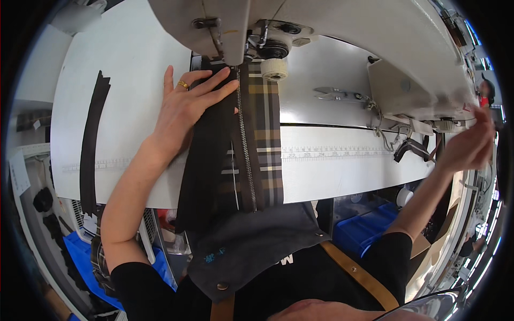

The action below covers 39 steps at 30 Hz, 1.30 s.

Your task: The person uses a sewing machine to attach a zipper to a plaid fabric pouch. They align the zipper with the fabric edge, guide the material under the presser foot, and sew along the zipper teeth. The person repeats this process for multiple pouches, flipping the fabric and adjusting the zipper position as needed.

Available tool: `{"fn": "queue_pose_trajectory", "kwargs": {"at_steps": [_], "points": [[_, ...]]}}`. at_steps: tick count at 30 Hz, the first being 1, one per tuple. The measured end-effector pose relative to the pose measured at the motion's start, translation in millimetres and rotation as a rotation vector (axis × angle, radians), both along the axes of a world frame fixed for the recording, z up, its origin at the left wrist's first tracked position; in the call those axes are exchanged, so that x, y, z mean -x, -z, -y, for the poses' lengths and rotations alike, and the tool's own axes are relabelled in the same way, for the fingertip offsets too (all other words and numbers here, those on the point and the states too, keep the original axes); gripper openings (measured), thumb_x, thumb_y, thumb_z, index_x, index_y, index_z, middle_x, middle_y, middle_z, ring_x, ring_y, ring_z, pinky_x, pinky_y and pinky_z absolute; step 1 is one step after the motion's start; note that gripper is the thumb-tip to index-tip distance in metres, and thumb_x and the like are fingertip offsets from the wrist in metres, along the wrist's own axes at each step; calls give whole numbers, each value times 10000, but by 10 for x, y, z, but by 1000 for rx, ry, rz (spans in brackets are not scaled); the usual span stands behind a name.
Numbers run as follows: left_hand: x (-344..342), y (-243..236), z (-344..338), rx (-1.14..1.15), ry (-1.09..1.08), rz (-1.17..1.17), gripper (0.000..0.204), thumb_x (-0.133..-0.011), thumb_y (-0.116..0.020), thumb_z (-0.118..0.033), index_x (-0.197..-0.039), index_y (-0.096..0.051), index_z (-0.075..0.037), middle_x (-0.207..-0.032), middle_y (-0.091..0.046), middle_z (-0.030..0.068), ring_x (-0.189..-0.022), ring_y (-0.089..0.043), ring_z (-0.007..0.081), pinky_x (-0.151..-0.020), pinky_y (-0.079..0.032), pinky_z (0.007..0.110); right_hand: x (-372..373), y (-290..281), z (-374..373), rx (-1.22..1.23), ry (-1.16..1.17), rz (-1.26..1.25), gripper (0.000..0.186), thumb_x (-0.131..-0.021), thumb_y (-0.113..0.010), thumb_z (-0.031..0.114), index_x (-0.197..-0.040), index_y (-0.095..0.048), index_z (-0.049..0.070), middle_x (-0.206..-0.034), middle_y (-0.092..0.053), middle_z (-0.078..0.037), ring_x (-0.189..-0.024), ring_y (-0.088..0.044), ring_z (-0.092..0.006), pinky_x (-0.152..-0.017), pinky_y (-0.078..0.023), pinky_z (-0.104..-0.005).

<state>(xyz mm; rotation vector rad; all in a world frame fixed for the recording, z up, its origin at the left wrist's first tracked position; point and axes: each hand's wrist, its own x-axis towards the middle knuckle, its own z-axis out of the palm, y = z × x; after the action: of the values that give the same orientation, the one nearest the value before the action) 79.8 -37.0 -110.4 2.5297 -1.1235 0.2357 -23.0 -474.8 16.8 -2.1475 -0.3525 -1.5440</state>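
Note:
My left hand (184,104) lies with fingers spread on dark fabric (206,171), its fingertips beside a metal-toothed zipper (243,134) just under the sewing machine head (235,32). The zipper runs lengthwise along brown, grey and cream plaid cloth (272,134). The layers reach from the needle area to the table's front edge; the needle itself is hidden. My right hand (474,142) is raised at the far right, near the machine's right end. Motion smears its fingers, and whether it holds anything is unclear.
A dark fabric strip (93,144) hangs over the white table's (144,59) front edge at left. Metal scissors (337,95) lie beneath the machine arm, near a cord and a black clip-like tool (409,150). Blue bins (364,224) stand below.

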Motion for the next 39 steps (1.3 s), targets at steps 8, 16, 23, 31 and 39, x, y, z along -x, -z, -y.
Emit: {"fn": "queue_pose_trajectory", "kwargs": {"at_steps": [8, 16, 23, 31, 39], "points": [[-26, 57, 23, -7, 15, 43, 497, -776, -625, -135, -1258, -576, -250, -1325, -544, -10, -1193, -488, 246, -1072, -123, 637, -876, 1240, -1976, 511, -387, -541, 477, -793, -609, -13, -1251, -560, 113, -847, -614, -77, -708, -590, -264, -593, -472, -351], [-10, 19, 10, -28, 10, 28, 489, -776, -628, -143, -1251, -575, -246, -1343, -525, -18, -1200, -486, 234, -1069, -122, 650, -865, 1318, -2074, 446, -377, -611, 267, -781, -610, 101, -1045, -649, 113, -616, -588, -54, -539, -592, -262, -501, -451, -365], [0, 16, 30, -13, 7, 26, 476, -779, -636, -161, -1244, -579, -244, -1328, -538, -19, -1199, -483, 234, -1069, -126, 645, -898, 1267, -1888, 334, -57, -820, 203, -874, -588, 251, -1000, -672, 115, -628, -627, -99, -579, -617, -286, -524, -465, -384], [-14, 37, 19, -23, 7, 27, 455, -793, -631, -169, -1239, -583, -249, -1322, -544, -19, -1198, -482, 236, -1077, -125, 630, -983, 1328, -1814, 319, -180, -736, 144, -858, -566, 199, -811, -554, 63, -655, -632, -101, -597, -620, -285, -551, -467, -394], [9, 26, 20, -1, 22, 5, 468, -784, -647, -201, -1243, -582, -261, -1329, -539, 9, -1219, -471, 254, -1077, -117, 634, -968, 1328, -1757, 374, -111, -770, 133, -854, -569, 191, -825, -552, 61, -658, -633, -108, -577, -613, -290, -542, -463, -404]]}}
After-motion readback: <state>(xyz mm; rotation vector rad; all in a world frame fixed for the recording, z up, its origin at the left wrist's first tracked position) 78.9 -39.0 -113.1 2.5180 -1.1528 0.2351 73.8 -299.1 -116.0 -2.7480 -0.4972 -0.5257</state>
